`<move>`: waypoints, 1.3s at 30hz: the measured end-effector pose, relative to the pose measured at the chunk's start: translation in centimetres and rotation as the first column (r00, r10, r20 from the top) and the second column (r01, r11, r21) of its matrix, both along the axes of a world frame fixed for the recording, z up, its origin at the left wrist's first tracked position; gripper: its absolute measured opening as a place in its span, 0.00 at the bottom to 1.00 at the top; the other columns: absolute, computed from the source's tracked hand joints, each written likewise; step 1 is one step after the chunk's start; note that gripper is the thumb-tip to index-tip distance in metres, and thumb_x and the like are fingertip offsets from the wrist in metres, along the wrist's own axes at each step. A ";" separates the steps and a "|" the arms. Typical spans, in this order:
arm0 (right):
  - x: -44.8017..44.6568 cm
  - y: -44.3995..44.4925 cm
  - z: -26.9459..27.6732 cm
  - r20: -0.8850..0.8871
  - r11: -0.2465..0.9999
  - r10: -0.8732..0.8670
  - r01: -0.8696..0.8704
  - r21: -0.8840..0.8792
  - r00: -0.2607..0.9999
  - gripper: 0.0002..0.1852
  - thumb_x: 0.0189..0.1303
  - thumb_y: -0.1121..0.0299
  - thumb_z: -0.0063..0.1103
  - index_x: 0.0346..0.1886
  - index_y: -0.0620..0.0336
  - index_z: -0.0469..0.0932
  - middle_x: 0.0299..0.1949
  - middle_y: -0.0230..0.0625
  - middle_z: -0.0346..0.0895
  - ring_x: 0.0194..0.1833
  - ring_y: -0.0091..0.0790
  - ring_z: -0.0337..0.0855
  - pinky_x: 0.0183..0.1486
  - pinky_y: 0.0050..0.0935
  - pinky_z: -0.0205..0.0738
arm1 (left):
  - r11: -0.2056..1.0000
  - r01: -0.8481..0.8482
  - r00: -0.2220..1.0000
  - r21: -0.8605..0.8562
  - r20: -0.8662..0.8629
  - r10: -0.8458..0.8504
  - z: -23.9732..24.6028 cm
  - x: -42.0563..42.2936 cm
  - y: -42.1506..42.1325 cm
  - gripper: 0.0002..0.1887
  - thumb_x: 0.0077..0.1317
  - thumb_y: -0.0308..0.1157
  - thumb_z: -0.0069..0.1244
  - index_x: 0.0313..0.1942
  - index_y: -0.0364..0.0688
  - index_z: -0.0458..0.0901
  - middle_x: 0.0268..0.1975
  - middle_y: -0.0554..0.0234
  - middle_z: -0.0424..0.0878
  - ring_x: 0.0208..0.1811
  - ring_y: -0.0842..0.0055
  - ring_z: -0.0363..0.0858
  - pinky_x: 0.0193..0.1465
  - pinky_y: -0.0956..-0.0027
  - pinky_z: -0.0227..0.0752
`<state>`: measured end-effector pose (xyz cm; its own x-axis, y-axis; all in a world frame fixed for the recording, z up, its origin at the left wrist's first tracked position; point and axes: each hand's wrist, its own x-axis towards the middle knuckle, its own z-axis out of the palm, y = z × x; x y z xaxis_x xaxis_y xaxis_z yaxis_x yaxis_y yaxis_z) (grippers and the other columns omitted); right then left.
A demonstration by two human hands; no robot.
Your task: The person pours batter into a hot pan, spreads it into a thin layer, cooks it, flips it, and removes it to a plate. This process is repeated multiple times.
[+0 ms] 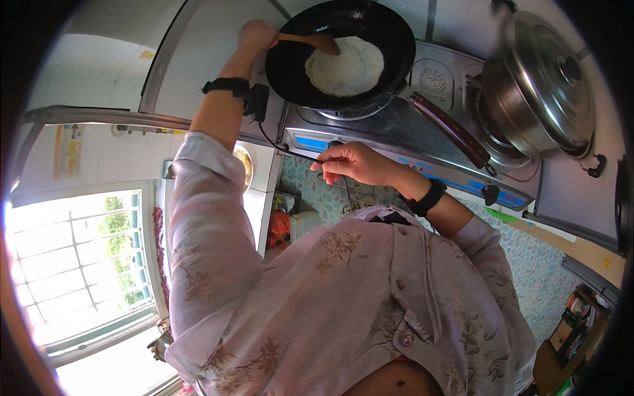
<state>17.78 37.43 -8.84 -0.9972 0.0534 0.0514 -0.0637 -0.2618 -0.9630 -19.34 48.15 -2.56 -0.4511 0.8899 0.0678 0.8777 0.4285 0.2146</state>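
Observation:
My left hand (257, 38) grips the handle of a wooden spatula (302, 38). Its blade rests at the upper edge of a pale, round flatbread or pancake (346, 69), which lies flat in a black wok (287, 74). The wok sits on the left burner of a steel gas stove (384, 126), its brown handle (450, 129) pointing down to the right. In front of the stove, my right hand (354, 163) has its fingers closed around a thin black cable (302, 156). That cable runs from a black device (257, 101) strapped at my left wrist.
On the right burner stands a lidded steel pot (525, 94). Control knobs (490, 194) stick out of the stove front. To the left are a barred window (79, 267) and a white counter (260, 173). Below it sits a red plastic bag (279, 228). Shelves (569, 336) stand at lower right.

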 end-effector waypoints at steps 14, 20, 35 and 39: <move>-0.8 -1.5 1.7 0.004 0.984 0.176 -0.176 0.028 0.984 0.11 0.63 0.76 0.52 0.47 0.67 0.77 0.31 0.31 0.77 0.33 0.21 0.76 0.40 0.20 0.73 | 0.941 -0.204 0.554 -0.271 0.760 0.340 2.3 7.6 -11.2 0.09 0.61 0.43 0.54 0.35 0.51 0.86 0.17 0.79 0.75 0.11 0.92 0.64 0.10 0.86 0.53; -0.3 -1.9 2.8 0.135 0.923 0.371 -0.381 0.054 0.919 0.11 0.61 0.78 0.54 0.47 0.66 0.77 0.31 0.31 0.78 0.33 0.20 0.76 0.41 0.19 0.72 | 0.962 -0.255 0.114 -0.096 0.985 0.129 3.7 12.5 -13.1 0.08 0.63 0.30 0.51 0.37 0.38 0.85 0.23 0.69 0.79 0.15 0.92 0.68 0.13 0.89 0.58; -0.7 -1.8 2.1 0.139 0.932 0.329 -0.345 0.113 0.934 0.12 0.61 0.75 0.55 0.49 0.63 0.76 0.32 0.29 0.77 0.35 0.19 0.76 0.41 0.19 0.71 | 0.994 -0.106 0.619 0.027 0.784 0.045 4.7 10.4 -11.1 0.06 0.58 0.35 0.55 0.30 0.44 0.86 0.24 0.72 0.82 0.22 0.89 0.77 0.22 0.83 0.69; -0.8 -1.5 1.3 0.073 0.926 0.337 -0.345 0.151 0.939 0.12 0.61 0.74 0.55 0.48 0.62 0.76 0.31 0.30 0.78 0.35 0.19 0.76 0.40 0.20 0.71 | 0.970 -0.201 -0.049 -0.136 0.991 0.128 -5.6 5.4 -2.5 0.13 0.60 0.36 0.52 0.24 0.35 0.78 0.20 0.57 0.76 0.20 0.64 0.75 0.23 0.61 0.69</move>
